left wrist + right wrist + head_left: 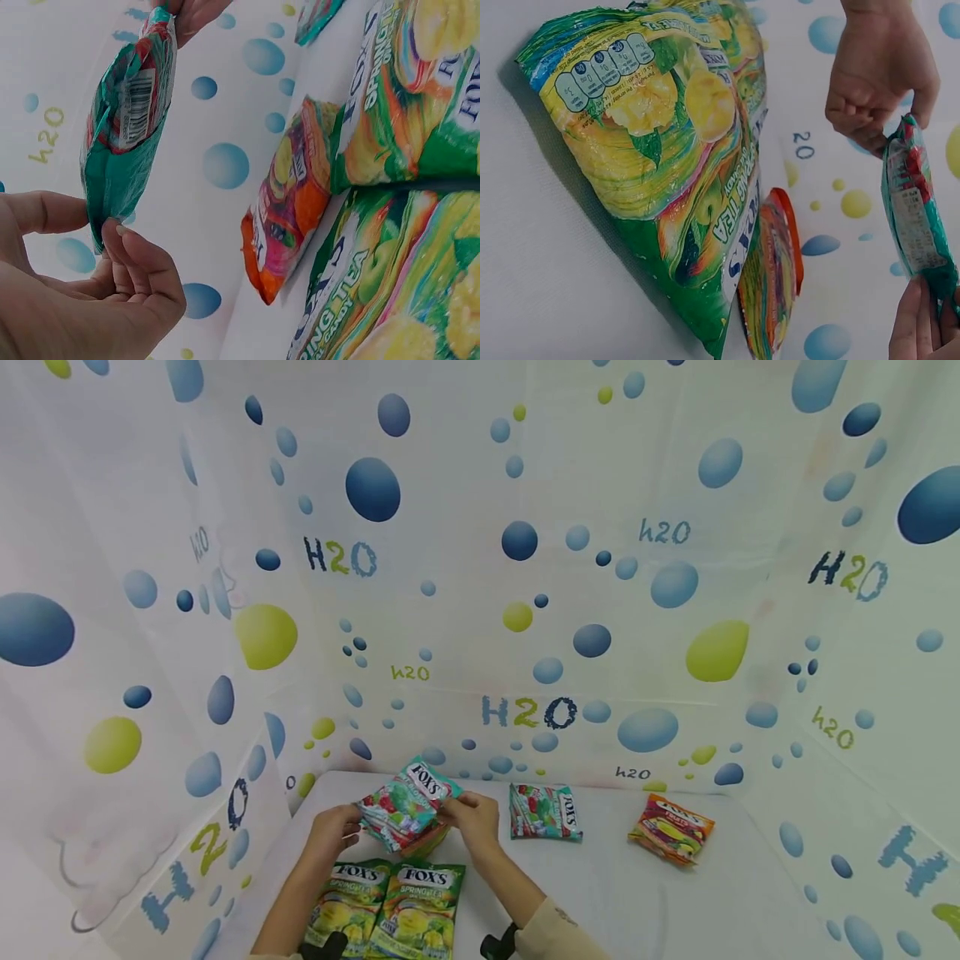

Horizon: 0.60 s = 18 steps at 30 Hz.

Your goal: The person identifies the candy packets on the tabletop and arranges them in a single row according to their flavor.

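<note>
Both hands hold a teal Fox's candy bag [411, 802] up off the table in the head view. My left hand [330, 833] pinches one end between thumb and fingers, as the left wrist view shows on the bag's teal edge [120, 180]. At the opposite end, my right hand [476, 820] pinches the other edge. Behind and below the raised bag, an orange fruit candy bag [289, 199] lies on the table, mostly hidden in the head view. Nearer to me, two green Spring Tea candy bags [420, 906] lie side by side below the hands.
Right of my hands, a second teal candy bag [543, 814] lies on the white table [585, 893]. Farther right is another orange fruit candy bag [672, 829]. Curtain walls [465, 527] with blue and green spots enclose the table at the back and sides.
</note>
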Each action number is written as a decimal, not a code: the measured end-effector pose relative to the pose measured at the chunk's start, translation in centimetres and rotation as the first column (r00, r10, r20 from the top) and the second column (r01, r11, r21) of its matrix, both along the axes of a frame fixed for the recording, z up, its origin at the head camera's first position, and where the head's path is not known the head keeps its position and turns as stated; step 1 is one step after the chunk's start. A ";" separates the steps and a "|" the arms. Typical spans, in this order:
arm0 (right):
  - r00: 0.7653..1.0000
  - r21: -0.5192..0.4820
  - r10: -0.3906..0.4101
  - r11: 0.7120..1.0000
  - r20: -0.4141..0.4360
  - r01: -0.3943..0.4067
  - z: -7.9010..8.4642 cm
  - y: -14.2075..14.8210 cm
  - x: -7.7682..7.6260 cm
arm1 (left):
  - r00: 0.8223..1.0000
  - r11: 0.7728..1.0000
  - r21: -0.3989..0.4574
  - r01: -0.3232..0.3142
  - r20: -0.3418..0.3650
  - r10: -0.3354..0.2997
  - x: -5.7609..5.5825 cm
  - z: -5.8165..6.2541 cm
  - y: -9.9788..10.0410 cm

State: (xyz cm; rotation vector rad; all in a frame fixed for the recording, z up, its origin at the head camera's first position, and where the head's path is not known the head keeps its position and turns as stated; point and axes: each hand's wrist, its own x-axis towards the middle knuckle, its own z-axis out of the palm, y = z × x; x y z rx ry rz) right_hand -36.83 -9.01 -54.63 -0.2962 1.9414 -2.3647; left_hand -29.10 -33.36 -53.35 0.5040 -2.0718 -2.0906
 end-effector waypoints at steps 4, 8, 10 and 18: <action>1.000 -0.018 -0.019 1.000 0.014 0.019 -0.2 0.5 -0.2 | 0.999 0.998 -0.037 0.044 -0.003 -0.045 0.2 0.0 0.5; 0.999 -0.033 -0.031 0.999 0.044 0.032 -0.1 0.9 -0.4 | 0.997 0.993 -0.092 0.075 -0.006 -0.076 0.7 0.1 1.0; 0.998 -0.047 -0.034 0.998 0.046 0.036 -0.1 1.1 -0.3 | 0.997 0.991 -0.110 0.075 -0.002 -0.076 1.0 0.1 1.4; 0.997 -0.067 -0.051 0.996 0.063 0.055 0.1 1.9 -0.1 | 0.996 0.986 -0.142 0.086 -0.004 -0.087 2.1 0.0 2.9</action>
